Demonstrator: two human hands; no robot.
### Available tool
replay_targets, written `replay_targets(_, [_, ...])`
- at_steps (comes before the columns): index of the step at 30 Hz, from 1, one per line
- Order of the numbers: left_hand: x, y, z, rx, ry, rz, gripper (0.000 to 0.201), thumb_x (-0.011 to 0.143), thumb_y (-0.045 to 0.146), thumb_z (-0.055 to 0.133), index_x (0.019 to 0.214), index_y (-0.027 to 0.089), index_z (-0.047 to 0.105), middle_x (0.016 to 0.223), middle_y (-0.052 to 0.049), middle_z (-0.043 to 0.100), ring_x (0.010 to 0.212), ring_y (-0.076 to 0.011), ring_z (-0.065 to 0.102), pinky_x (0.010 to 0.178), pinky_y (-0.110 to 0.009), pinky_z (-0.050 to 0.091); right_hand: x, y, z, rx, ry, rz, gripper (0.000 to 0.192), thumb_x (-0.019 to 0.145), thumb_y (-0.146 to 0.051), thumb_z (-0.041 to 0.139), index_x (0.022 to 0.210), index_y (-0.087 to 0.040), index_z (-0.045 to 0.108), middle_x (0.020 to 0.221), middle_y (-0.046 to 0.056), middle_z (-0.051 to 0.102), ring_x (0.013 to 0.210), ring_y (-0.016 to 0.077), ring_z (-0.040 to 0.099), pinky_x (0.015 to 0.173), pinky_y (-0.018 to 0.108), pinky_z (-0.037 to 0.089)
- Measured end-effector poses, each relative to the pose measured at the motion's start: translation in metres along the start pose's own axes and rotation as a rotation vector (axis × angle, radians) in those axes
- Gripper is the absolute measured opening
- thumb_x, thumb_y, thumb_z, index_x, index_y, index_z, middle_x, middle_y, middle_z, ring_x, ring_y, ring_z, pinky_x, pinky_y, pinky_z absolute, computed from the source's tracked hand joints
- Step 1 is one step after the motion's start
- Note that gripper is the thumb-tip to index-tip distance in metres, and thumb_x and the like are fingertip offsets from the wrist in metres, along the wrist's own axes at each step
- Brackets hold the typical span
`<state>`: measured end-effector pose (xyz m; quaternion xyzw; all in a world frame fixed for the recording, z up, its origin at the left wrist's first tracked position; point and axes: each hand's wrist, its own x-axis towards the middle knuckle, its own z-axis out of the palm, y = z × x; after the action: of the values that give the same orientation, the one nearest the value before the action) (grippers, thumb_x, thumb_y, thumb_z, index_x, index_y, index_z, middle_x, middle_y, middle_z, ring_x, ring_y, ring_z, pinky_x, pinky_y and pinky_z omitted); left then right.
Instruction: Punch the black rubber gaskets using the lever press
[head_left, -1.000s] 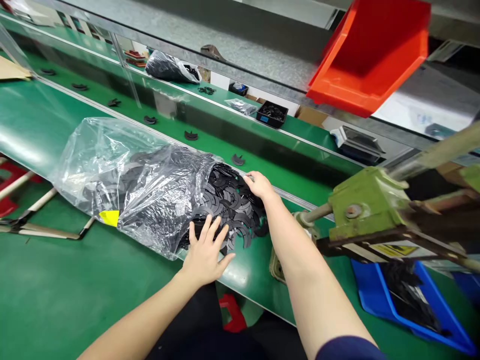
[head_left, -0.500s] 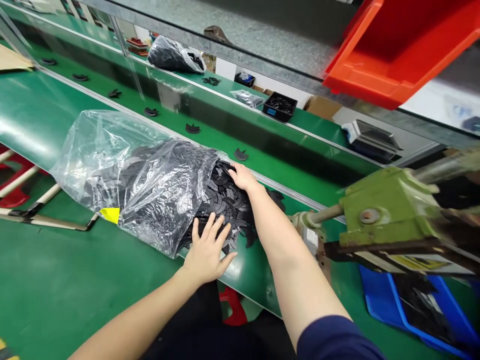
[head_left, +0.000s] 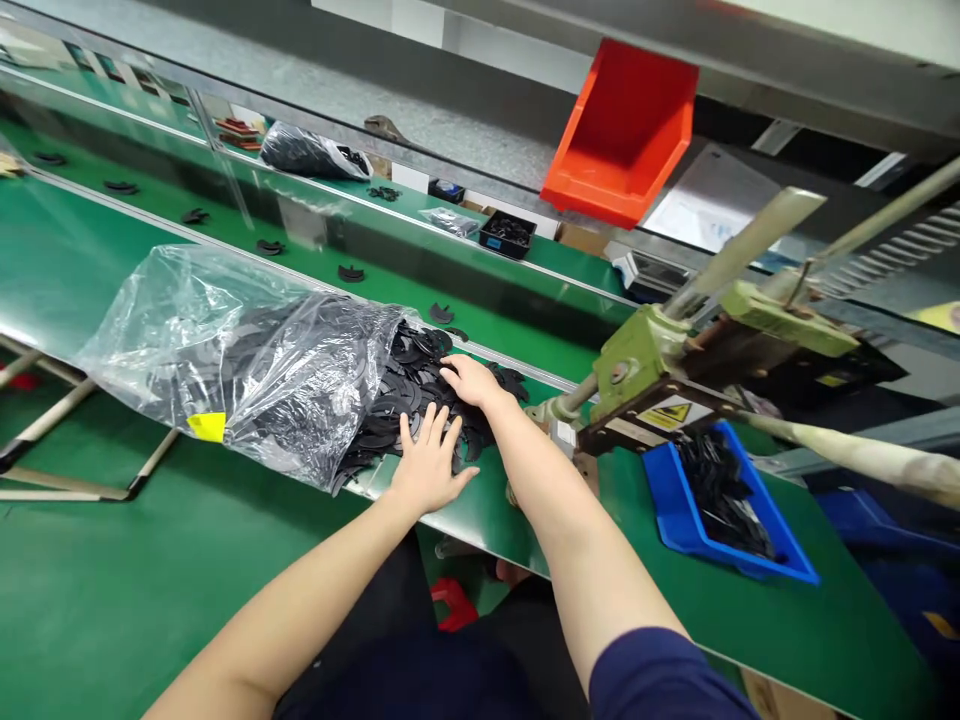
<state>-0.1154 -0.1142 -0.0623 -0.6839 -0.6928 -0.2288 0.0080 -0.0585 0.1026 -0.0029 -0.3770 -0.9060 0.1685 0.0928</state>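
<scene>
A clear plastic bag (head_left: 300, 390) full of black curved parts lies on its side on the green bench, its mouth towards my hands. Loose black curved parts (head_left: 405, 385) spill from the mouth in a heap. My left hand (head_left: 430, 462) rests over the near side of this heap with its fingers spread and nothing gripped. On the far side, my right hand (head_left: 471, 383) touches the heap with bent fingers; the fingertips are partly hidden among the parts, so I cannot see whether it grips any.
A green hand press (head_left: 637, 355) stands right of the heap. Beyond it sits a blue bin (head_left: 750, 560) of black parts. A red bin (head_left: 619, 140) is on the shelf above. Single black parts (head_left: 350, 273) lie in a row on the green strip behind the bench.
My view has shifted to the right, showing more of the press and the blue bin. My right hand has drawn back nearer to my left hand; another part lies by the bench rail.
</scene>
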Motion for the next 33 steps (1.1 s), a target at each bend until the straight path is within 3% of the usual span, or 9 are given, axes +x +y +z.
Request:
replay_targets(3, [-0.001,0.002,-0.003,-0.019,0.012,0.066,0.091,0.097,0.075,0.055,0.166,0.015,0.048,0.177,-0.021,0.034,0.168,-0.0431,0.019,0.13,-0.076,-0.008,-0.007,0.016,-0.015,-0.048,0.071,0.122,0.046,0.102,-0.049,0.064,0.138,-0.021,0.063,0.149,0.011,0.06,0.137,0.0265,0.06,0.119,0.055,0.053])
replay_targets(6, [-0.003,0.003,-0.007,-0.028,0.036,0.102,0.085,0.1,0.073,0.053,0.164,0.018,0.051,0.175,-0.019,0.039,0.168,-0.0408,0.021,0.132,-0.073,-0.007,-0.01,0.037,-0.026,-0.104,0.124,0.342,0.049,0.102,-0.049,0.065,0.142,-0.021,0.06,0.152,0.012,0.058,0.139,0.0279,0.059,0.118,0.056,0.053])
replay_targets(9, [-0.003,0.003,-0.007,-0.03,0.043,0.095,0.083,0.101,0.071,0.053,0.163,0.017,0.052,0.174,-0.019,0.041,0.167,-0.0407,0.023,0.132,-0.073,-0.005,-0.007,0.051,-0.029,-0.127,0.068,0.514,0.049,0.101,-0.05,0.066,0.139,-0.02,0.062,0.145,0.012,0.062,0.131,0.026,0.063,0.112,0.053,0.058])
replay_targets(14, [0.001,0.002,-0.005,-0.035,0.011,0.083,0.083,0.101,0.07,0.053,0.164,0.016,0.051,0.173,-0.019,0.041,0.167,-0.0408,0.023,0.132,-0.074,-0.004,0.024,0.061,-0.034,-0.149,-0.047,0.618,0.044,0.101,-0.051,0.066,0.132,-0.02,0.066,0.141,0.011,0.065,0.128,0.024,0.065,0.113,0.051,0.057])
replay_targets(20, [0.005,-0.002,-0.002,-0.079,-0.014,0.084,0.082,0.101,0.069,0.054,0.164,0.017,0.05,0.173,-0.019,0.042,0.167,-0.0419,0.024,0.132,-0.075,-0.004,0.098,0.065,-0.038,-0.147,0.003,0.542,0.053,0.101,-0.057,0.063,0.139,-0.02,0.062,0.144,0.012,0.063,0.133,0.0264,0.063,0.117,0.054,0.054])
replay_targets(26, [0.01,-0.007,0.0,-0.133,-0.044,0.078,0.083,0.102,0.069,0.053,0.166,0.017,0.047,0.172,-0.018,0.043,0.167,-0.0406,0.024,0.133,-0.073,-0.008,0.173,0.051,0.013,-0.109,-0.018,0.371,0.072,0.097,-0.064,0.065,0.154,-0.022,0.05,0.163,0.015,0.048,0.148,0.0322,0.051,0.124,0.059,0.046])
replay_targets(30, [0.013,-0.011,-0.001,-0.163,-0.056,0.072,0.081,0.102,0.067,0.053,0.166,0.017,0.048,0.171,-0.018,0.046,0.166,-0.0407,0.026,0.133,-0.072,-0.006,0.192,0.048,0.04,-0.131,-0.044,0.393,0.063,0.099,-0.06,0.064,0.149,-0.022,0.055,0.158,0.014,0.052,0.146,0.032,0.052,0.123,0.061,0.046])
replay_targets(33, [0.013,-0.012,-0.002,-0.183,-0.052,0.069,0.078,0.103,0.065,0.052,0.165,0.018,0.048,0.17,-0.018,0.047,0.166,-0.0403,0.028,0.134,-0.072,-0.003,0.192,0.053,0.042,-0.16,-0.027,0.397,0.057,0.1,-0.055,0.065,0.145,-0.022,0.057,0.156,0.013,0.054,0.144,0.0311,0.052,0.123,0.06,0.045])
